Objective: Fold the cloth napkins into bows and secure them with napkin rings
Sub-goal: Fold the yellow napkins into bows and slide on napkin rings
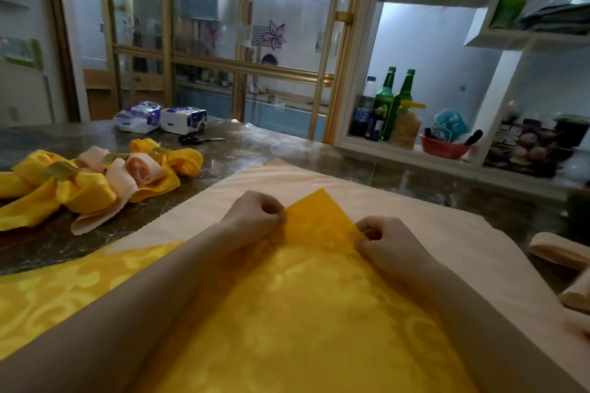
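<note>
A yellow patterned napkin (pixel 287 313) lies spread over a pale peach napkin (pixel 399 210) on the dark marble table. Its far corner is lifted and folded back toward me. My left hand (pixel 255 214) pinches the left edge of that raised corner. My right hand (pixel 386 239) pinches the right edge. At the left lie finished yellow and peach bows (pixel 86 182), held by gold napkin rings (pixel 60 171).
Scissors (pixel 199 139) and two tissue packs (pixel 159 118) sit at the table's far side. Rolled peach cloth (pixel 555 249) lies at the right edge. A white shelf with green bottles (pixel 394 102) and a red bowl (pixel 442 147) stands behind the table.
</note>
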`<action>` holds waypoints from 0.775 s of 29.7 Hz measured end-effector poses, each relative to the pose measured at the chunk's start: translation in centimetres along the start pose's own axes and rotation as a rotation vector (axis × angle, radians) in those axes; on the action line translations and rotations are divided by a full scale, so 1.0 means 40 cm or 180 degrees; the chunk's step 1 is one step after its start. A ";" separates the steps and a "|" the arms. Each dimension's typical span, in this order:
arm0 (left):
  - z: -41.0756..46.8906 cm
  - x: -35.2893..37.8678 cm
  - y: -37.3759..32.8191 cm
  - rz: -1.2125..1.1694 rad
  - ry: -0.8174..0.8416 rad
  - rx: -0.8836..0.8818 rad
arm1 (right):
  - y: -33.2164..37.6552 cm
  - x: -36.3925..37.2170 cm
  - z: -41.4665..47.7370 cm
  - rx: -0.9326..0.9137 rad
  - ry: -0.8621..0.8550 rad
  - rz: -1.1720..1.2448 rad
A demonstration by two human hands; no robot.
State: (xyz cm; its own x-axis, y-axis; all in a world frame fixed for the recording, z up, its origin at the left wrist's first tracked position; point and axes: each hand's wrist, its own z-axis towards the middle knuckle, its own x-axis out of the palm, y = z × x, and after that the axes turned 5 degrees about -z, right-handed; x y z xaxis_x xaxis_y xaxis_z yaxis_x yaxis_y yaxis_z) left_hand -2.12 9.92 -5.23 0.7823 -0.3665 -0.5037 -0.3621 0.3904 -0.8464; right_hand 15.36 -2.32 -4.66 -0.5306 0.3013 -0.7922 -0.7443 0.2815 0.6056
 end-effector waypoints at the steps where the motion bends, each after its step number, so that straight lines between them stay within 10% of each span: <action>1: -0.005 -0.001 -0.001 -0.0013 0.0022 0.0069 | -0.001 -0.002 0.003 -0.0015 -0.0014 0.0059; 23: -0.037 0.027 0.001 0.1104 0.0042 0.0593 | 0.013 0.026 -0.007 0.0073 0.0121 -0.0116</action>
State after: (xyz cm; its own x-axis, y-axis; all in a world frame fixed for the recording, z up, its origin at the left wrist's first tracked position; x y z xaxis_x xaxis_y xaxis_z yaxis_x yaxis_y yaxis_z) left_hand -2.04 8.29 -6.06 0.6226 -0.1963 -0.7575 -0.5045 0.6392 -0.5804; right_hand 14.31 -2.11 -5.16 -0.5187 0.2557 -0.8158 -0.7542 0.3124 0.5775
